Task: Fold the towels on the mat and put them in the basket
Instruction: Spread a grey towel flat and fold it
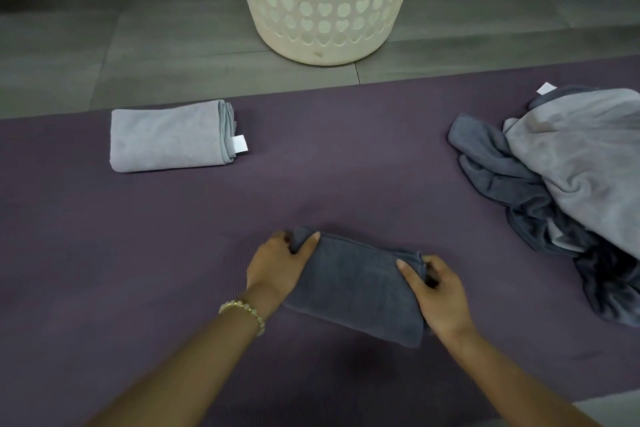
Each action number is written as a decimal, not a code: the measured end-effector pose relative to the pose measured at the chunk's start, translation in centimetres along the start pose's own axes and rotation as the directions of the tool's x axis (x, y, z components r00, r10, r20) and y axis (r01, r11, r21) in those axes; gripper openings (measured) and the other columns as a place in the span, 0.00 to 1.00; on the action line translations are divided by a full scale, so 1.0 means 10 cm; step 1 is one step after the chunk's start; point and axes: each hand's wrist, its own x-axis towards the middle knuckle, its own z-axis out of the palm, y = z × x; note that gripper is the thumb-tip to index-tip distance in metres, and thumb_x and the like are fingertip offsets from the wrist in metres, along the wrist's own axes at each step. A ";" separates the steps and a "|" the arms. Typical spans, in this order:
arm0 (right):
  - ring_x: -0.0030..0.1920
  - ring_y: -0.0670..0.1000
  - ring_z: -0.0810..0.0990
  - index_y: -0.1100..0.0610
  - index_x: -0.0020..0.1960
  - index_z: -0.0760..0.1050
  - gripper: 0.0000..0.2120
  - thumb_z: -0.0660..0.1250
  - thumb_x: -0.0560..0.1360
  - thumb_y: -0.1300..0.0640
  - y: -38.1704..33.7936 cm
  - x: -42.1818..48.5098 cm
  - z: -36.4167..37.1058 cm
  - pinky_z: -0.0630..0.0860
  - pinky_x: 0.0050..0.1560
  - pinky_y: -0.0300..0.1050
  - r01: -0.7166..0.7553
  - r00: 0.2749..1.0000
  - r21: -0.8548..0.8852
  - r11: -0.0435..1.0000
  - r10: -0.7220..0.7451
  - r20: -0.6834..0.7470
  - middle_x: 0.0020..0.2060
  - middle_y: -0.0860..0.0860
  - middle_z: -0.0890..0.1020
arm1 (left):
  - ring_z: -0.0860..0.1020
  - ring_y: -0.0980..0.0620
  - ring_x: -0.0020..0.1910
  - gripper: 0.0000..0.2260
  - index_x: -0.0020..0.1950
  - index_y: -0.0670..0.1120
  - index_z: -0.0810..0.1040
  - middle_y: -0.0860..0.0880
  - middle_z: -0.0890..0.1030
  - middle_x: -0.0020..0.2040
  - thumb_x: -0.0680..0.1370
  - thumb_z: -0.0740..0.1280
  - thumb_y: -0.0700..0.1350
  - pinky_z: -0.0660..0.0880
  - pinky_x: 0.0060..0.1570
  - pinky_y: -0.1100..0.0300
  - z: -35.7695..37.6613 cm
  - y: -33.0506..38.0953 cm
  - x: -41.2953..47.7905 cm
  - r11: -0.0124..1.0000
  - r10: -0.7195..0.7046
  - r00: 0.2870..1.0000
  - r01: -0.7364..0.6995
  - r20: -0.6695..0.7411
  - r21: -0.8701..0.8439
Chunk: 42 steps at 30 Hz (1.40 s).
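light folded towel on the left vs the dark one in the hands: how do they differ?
Colour: the light grey towel is pale, the dark grey towel charcoal.
Handling: the light grey towel lies untouched; the left hand and right hand pinch the ends of the dark grey towel.
Tag: a white tag shows on the light grey towel, none visible on the dark grey towel.
Both are folded rectangles on the mat, outside the basket.

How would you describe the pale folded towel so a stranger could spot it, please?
Find the white basket beyond the purple mat. On the mat's left lies the pale grey towel. Unlike the dark towel in front and the crumpled heap at right, it is pale, folded and alone.
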 end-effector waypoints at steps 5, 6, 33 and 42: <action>0.56 0.47 0.72 0.54 0.66 0.68 0.25 0.72 0.73 0.54 -0.17 0.00 0.02 0.71 0.58 0.43 0.220 0.954 -0.268 0.938 -0.264 -0.141 0.61 0.49 0.69 | 0.73 0.47 0.61 0.22 0.71 0.52 0.68 0.49 0.73 0.63 0.79 0.56 0.57 0.72 0.59 0.49 0.03 0.05 -0.01 0.754 0.623 0.774 -0.553 -0.116 0.354; 0.61 0.48 0.70 0.55 0.69 0.67 0.25 0.69 0.75 0.55 -0.22 -0.02 0.05 0.68 0.63 0.45 0.343 0.900 -0.364 0.866 -0.414 -0.135 0.64 0.51 0.68 | 0.71 0.45 0.66 0.23 0.71 0.52 0.69 0.49 0.72 0.67 0.79 0.51 0.58 0.66 0.67 0.48 0.09 0.04 -0.02 0.679 0.681 0.731 -0.615 -0.031 0.401; 0.57 0.48 0.78 0.51 0.61 0.72 0.38 0.78 0.57 0.36 0.12 -0.14 -0.05 0.79 0.55 0.52 -0.207 0.977 -0.020 0.978 0.208 0.049 0.59 0.50 0.77 | 0.77 0.49 0.58 0.33 0.64 0.52 0.65 0.53 0.77 0.59 0.68 0.65 0.70 0.74 0.58 0.54 -0.08 -0.15 -0.09 0.999 -0.019 0.982 0.027 0.189 -0.039; 0.49 0.52 0.82 0.56 0.52 0.79 0.17 0.74 0.69 0.46 -0.11 -0.07 -0.08 0.78 0.53 0.49 -0.545 0.803 0.106 0.832 0.481 0.351 0.45 0.52 0.85 | 0.79 0.58 0.49 0.21 0.51 0.51 0.79 0.55 0.82 0.52 0.66 0.72 0.64 0.72 0.43 0.69 -0.16 -0.11 0.05 0.901 -0.145 0.859 0.319 0.490 -0.294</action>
